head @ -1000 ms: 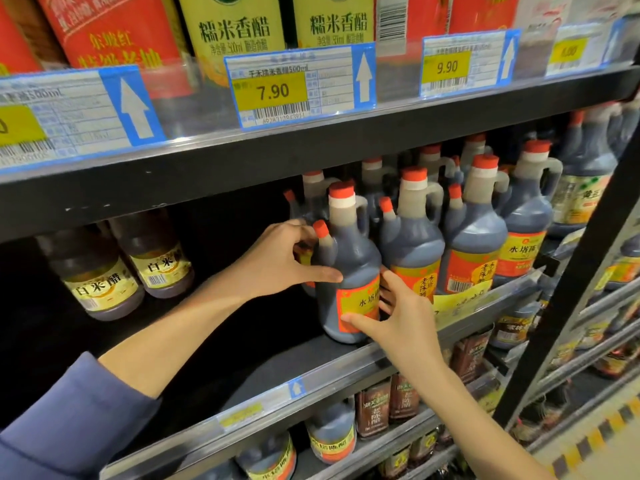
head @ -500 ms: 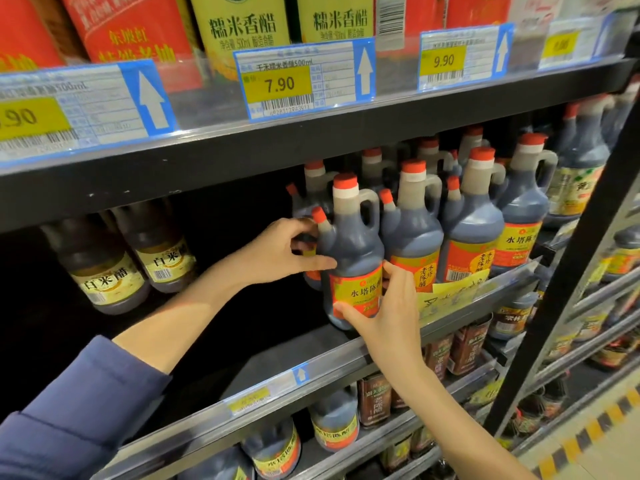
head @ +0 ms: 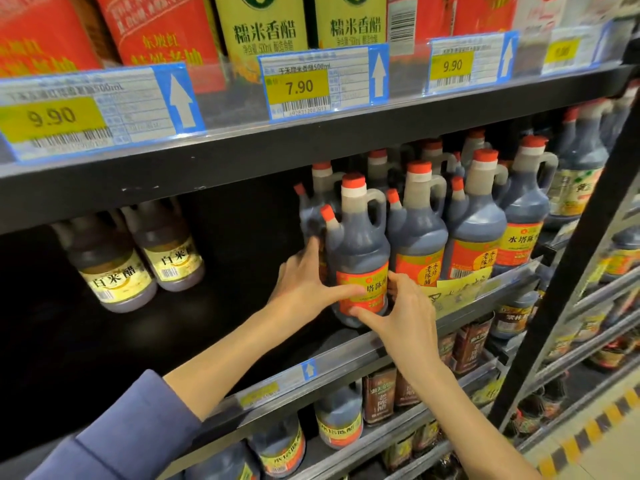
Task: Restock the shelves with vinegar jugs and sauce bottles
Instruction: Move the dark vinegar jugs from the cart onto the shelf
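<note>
1. Setting: a supermarket aisle. We face a black shelf [head: 194, 327] below a tier of cartons with price tags [head: 298, 86]. Two pale bottles [head: 138, 265] sit at its back left.
2. Item: a dark vinegar jug [head: 356, 244] with a red cap, side handle and orange label. It stands upright at the shelf front, leftmost of its row, just beside the next jug [head: 419, 237].
3. Left hand [head: 304, 282]: we wrap the jug's left flank, thumb across the label.
4. Right hand [head: 405, 313]: we clasp the lower right side, thumb along the base.
5. Handling, as we judge it: the jug is full, so heavy. The plastic is stiff, smooth and likely slippery at the label. Our low two-handed hold suits sliding. For lifting, the handle near the neck looks surer.
</note>
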Motion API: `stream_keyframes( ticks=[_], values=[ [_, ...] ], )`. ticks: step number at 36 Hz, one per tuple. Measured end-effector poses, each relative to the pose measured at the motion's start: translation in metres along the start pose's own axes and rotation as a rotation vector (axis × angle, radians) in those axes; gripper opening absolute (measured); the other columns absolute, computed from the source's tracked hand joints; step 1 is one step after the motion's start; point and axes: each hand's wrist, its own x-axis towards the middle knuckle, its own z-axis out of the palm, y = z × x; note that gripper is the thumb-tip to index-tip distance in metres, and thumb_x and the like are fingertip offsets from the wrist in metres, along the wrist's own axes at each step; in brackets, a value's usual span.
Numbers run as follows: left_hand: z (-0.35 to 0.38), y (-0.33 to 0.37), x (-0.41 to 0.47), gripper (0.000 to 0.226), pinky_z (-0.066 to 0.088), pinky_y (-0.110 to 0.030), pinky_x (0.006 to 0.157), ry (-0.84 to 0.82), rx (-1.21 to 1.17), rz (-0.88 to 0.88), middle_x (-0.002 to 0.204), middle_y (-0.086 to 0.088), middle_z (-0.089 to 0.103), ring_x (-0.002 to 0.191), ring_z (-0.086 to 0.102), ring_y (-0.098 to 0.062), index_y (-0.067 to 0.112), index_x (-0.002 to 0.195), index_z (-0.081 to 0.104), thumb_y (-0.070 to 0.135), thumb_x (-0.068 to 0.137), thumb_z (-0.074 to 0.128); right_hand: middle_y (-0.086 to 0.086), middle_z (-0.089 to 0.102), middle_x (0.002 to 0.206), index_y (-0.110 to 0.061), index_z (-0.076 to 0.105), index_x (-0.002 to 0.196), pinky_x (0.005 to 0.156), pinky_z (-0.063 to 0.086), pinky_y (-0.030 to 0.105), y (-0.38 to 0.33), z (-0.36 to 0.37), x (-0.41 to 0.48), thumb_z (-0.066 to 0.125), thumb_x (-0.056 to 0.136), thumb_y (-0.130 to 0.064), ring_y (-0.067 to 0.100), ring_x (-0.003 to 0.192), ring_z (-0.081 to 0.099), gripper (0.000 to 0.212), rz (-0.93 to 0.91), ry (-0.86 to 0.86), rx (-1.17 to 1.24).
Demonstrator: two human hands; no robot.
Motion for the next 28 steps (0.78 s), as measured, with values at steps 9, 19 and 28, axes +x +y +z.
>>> stream_keyframes(
  ticks=[9,19,28],
  values=[
    [-0.01,-0.002,0.009,0.079,0.042,0.001,0.065,-0.056,-0.027,0.111,0.127,0.001,0.058,0.1,0.055,-0.002,0.017,0.128,0.04,0.04,0.066,0.083,0.009,0.057,0.103,-0.004,0.052,0.109,0.073,0.045,0.036,-0.009,0.004,-0.006,0.083,0.067,-0.036,0.029,0.1,0.056,0.062,0.019,0.041,-0.061],
    [-0.008,-0.006,0.007,0.074,0.041,-0.003,0.063,-0.067,-0.01,0.1,0.116,0.01,0.053,0.096,0.051,-0.002,0.023,0.125,0.038,0.044,0.068,0.081,0.009,0.052,0.1,-0.005,0.047,0.107,0.068,0.042,0.034,-0.014,0.002,-0.007,0.081,0.069,-0.037,0.029,0.097,0.054,0.061,0.021,0.018,-0.088],
    [-0.003,0.005,-0.023,0.078,0.041,-0.022,0.088,-0.079,-0.063,0.033,0.116,0.013,0.042,0.107,0.046,-0.004,0.017,0.141,0.033,0.036,0.078,0.074,0.01,0.052,0.119,-0.004,0.042,0.13,0.093,0.038,0.032,-0.015,-0.019,-0.004,0.078,0.074,-0.036,0.025,0.117,0.045,0.074,0.032,-0.176,0.001]
  ],
)
